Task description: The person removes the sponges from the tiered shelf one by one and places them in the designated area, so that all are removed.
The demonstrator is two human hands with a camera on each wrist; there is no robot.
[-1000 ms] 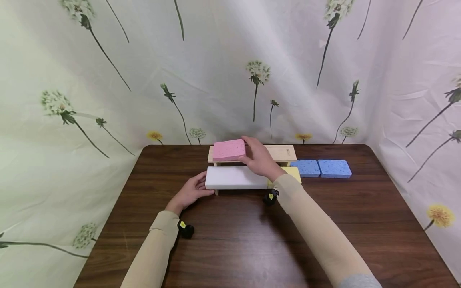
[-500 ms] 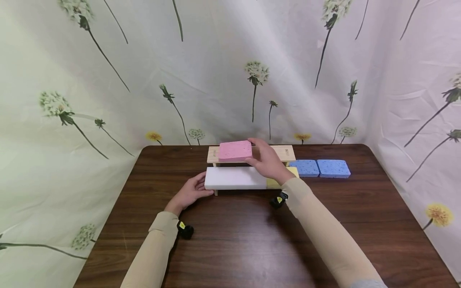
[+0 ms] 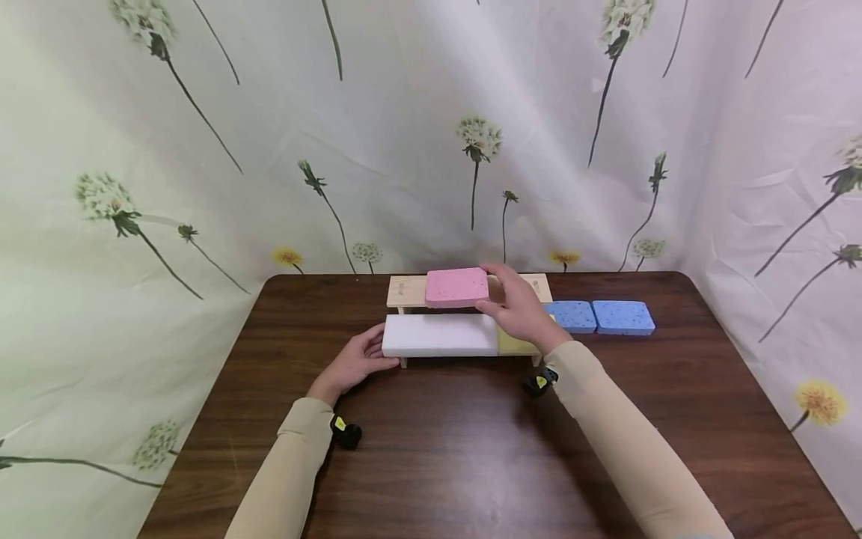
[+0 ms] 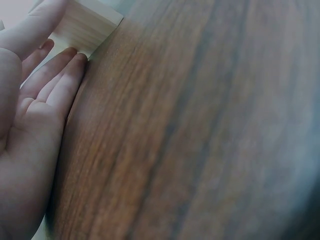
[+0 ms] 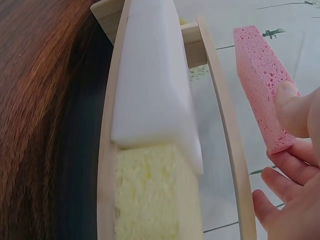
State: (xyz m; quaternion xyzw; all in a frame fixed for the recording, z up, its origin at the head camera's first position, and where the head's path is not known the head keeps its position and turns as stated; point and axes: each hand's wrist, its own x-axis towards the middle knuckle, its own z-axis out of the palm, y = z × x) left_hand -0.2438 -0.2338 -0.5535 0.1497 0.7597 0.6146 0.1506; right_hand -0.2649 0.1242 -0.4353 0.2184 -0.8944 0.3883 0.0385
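Note:
In the head view, my right hand [image 3: 517, 301] pinches a pink sponge [image 3: 457, 287] by its right end, thumb in front. The sponge is over the rear tier of a light wooden two-tier rack [image 3: 407, 292]; whether it touches the wood I cannot tell. On the front tier lie a white sponge block [image 3: 439, 334] and, against its right end, a yellow sponge [image 5: 145, 192]. My left hand [image 3: 357, 361] is at the rack's left end. In the left wrist view its fairly straight fingers [image 4: 70, 82] touch the wooden end piece [image 4: 82, 27], low by the tabletop.
Two blue sponges [image 3: 624, 317] lie side by side on the dark wooden table [image 3: 431, 449], right of the rack. A white curtain [image 3: 404, 150] with dandelion prints hangs close behind the table's back edge. Black cameras [image 3: 346, 433] are strapped at both wrists.
My right hand has carried the pink sponge to the right, from the rear tier's left end to about its middle. The left hand has stayed at the rack's left end.

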